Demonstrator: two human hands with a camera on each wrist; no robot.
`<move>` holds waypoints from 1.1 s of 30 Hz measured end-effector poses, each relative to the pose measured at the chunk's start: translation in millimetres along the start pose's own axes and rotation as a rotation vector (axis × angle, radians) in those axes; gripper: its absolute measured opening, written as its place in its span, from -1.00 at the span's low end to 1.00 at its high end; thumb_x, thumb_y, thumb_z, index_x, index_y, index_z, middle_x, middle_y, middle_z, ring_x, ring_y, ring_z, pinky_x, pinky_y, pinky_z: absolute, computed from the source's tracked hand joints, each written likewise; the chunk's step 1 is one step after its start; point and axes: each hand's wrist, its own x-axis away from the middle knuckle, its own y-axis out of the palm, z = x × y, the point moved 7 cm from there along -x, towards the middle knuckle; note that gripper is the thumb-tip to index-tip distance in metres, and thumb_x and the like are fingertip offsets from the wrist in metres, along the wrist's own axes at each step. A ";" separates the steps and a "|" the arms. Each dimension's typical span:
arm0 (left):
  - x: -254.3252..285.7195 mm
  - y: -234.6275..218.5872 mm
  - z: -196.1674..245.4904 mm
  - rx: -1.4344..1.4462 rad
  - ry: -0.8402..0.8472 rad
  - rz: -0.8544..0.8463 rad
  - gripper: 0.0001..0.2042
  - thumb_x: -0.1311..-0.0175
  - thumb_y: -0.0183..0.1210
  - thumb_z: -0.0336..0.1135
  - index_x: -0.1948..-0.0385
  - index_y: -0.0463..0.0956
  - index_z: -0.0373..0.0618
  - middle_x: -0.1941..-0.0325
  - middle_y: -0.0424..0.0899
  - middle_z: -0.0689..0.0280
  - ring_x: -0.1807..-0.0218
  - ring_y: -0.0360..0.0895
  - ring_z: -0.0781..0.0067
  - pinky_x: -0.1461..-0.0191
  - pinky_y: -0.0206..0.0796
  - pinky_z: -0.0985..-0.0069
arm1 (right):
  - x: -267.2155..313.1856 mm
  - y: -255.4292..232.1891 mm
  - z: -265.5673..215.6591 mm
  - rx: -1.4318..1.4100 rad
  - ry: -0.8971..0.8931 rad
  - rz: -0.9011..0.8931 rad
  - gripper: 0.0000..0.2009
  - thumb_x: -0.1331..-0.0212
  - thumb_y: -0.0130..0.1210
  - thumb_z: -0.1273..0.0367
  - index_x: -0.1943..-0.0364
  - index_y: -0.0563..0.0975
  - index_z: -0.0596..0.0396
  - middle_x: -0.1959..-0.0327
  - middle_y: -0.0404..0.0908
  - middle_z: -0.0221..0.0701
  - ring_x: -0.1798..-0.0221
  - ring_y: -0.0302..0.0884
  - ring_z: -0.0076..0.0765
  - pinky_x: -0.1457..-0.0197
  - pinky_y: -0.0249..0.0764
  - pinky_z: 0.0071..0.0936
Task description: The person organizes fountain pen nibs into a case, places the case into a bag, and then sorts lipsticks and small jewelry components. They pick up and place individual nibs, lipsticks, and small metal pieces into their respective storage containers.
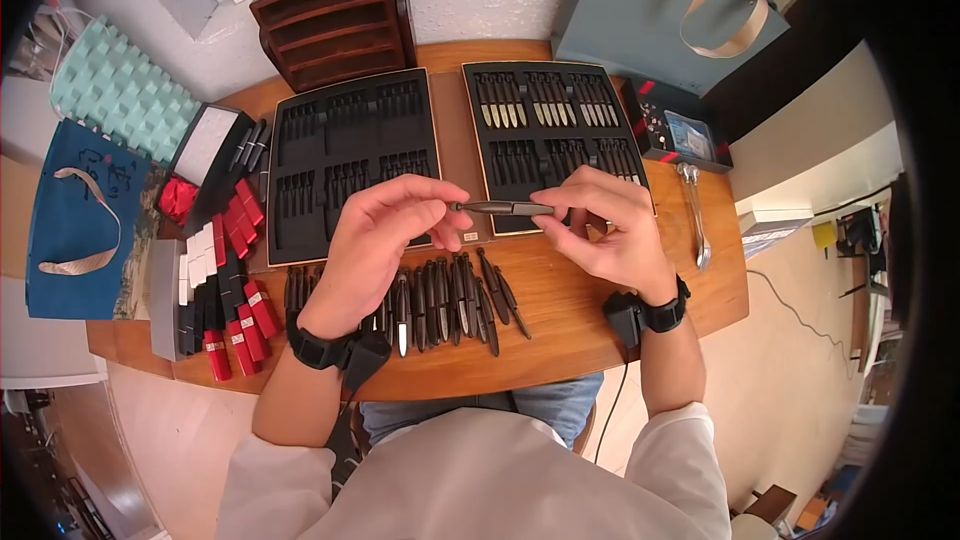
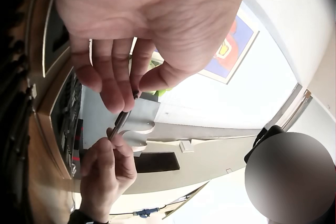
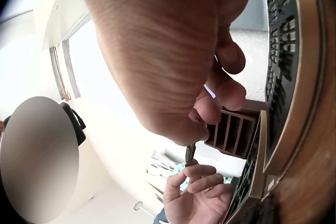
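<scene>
Between my two hands, above the front of the table, is a slim dark pen-shaped piece point(image 1: 495, 207) with a small knob at its left end. My left hand point(image 1: 375, 240) pinches the knobbed end between thumb and index finger. At the other end, the thumb and fingertips of my right hand point(image 1: 610, 225) pinch it. The left wrist view shows the piece point(image 2: 122, 121) slanting from one hand to the other. Below my hands lies a row of similar loose dark pieces point(image 1: 460, 300), some overlapped by my left forearm.
Behind my hands stand a left black tray point(image 1: 345, 135) and a right black tray point(image 1: 547, 133), holding similar pieces in slots. Red boxes point(image 1: 255, 310) pile up at left, near a blue paper bag point(image 1: 85, 230). Metal spoons point(image 1: 696, 210) lie at right. A wooden rack point(image 1: 330, 25) stands behind.
</scene>
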 end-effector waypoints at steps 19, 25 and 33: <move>0.6 10.5 -11.0 -0.133 -0.143 0.017 -0.77 -0.65 0.31 -0.29 -0.02 0.76 -0.31 0.14 0.89 0.13 0.19 0.82 0.40 -0.01 0.60 0.48 | 0.4 2.5 14.6 -0.246 0.228 -0.023 -0.81 -0.60 0.24 0.43 0.15 0.80 0.27 0.38 0.73 -0.36 0.51 0.61 -0.53 0.42 0.45 -0.48; 1.1 19.9 -18.9 -0.202 -0.190 -0.017 -0.77 -0.69 0.26 -0.25 0.01 0.76 -0.26 0.10 0.91 0.13 0.13 0.86 0.38 -0.02 0.58 0.49 | 1.2 19.8 14.0 -0.293 0.190 -0.144 -0.79 -0.57 0.28 0.42 0.27 0.78 0.24 0.49 0.71 -0.43 0.51 0.58 -0.59 0.43 0.41 -0.49; 1.0 20.8 -20.6 -0.183 -0.186 -0.024 -0.77 -0.69 0.25 -0.25 0.00 0.74 -0.25 0.10 0.91 0.13 0.12 0.86 0.37 -0.01 0.58 0.49 | 3.2 22.4 19.6 -0.337 0.239 -0.159 -0.79 -0.57 0.30 0.41 0.28 0.79 0.21 0.50 0.71 -0.46 0.49 0.57 -0.63 0.42 0.39 -0.50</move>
